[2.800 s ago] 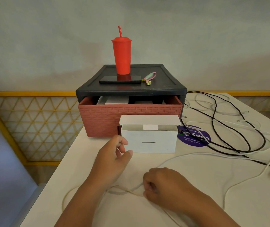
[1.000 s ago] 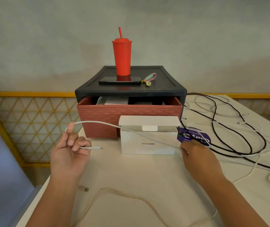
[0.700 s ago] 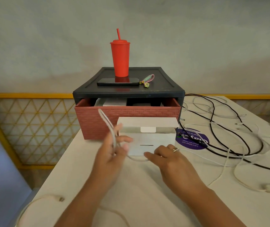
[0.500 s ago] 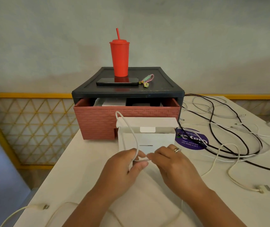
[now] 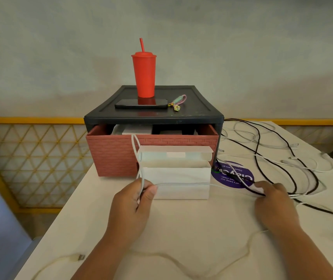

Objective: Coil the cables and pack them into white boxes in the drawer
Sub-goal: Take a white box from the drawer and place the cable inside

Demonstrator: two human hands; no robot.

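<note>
Where the white cable runs: the white cable (image 5: 181,183) rises in a narrow loop above the left hand, then stretches taut across the front of the white box to the right hand; slack trails over the table (image 5: 181,229) toward the near edge.
Left hand: the left hand (image 5: 135,201) has thumb and fingers clamped on the base of the loop, just left of the box.
Right hand: the right hand (image 5: 272,201) is knuckles up with fingers curled down on the far end of the span; fingertips are hidden, and a black cable (image 5: 258,150) passes under them too.
White box: the white box (image 5: 176,178) stands on the table with its lid flap open, just in front of the drawer; no print legible.
Drawer: the red brick-pattern drawer (image 5: 113,156) is pulled partly out of a black unit (image 5: 198,110); white boxes (image 5: 135,130) show inside.
Sticker: the purple round sticker (image 5: 232,176) lies right of the box and reads upside down; "keep" and "clean" are legible, the large word is crossed by black cable.
Unit top: red tumbler (image 5: 143,75) with straw, dark phone (image 5: 141,103), pink strap (image 5: 177,103).
Near left edge: a loose plug (image 5: 78,257) on a pale lead.
</note>
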